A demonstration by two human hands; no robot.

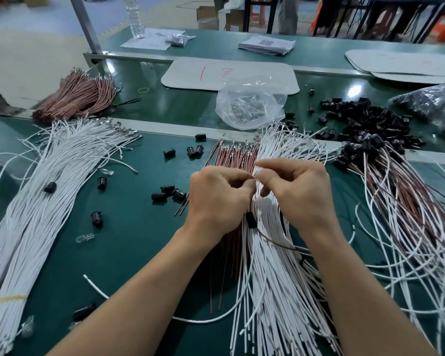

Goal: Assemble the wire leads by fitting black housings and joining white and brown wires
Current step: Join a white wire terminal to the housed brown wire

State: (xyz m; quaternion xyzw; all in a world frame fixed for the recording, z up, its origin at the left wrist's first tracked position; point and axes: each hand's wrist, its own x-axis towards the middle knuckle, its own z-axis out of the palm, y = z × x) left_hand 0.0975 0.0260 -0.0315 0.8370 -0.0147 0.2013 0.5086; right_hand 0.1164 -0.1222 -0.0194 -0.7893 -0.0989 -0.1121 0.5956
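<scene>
The left hand (216, 199) and right hand (296, 194) were held close together above the middle of the table (139, 227), knuckles toward the camera. The right thumb and forefinger were curled and pinched on a white wire (256, 176) (only its short end was seen between the two hands). The left fingers were curled tight with thumb and forefinger tips pressed together beside that end; what they gripped, if anything, could not be told.

A housing (251, 222) was located just below the left hand's heel, between the wrists, with a brown wire (275, 242) trailing from it to the right. Whether it hung or lay on the wires beneath could not be told.

Under both hands a white bundle (272, 278) was fanned out toward the camera, with a brown bundle (231, 155) touching its left side. Loose housings (168, 191) were scattered left of the hands. A housing pile (365, 122) was seen at the far right, near a clear bag (249, 104) of metal terminals. Leads (396, 201) with housings fitted were spread along the right edge. A second white bundle (49, 201) was laid at the far left.
</scene>
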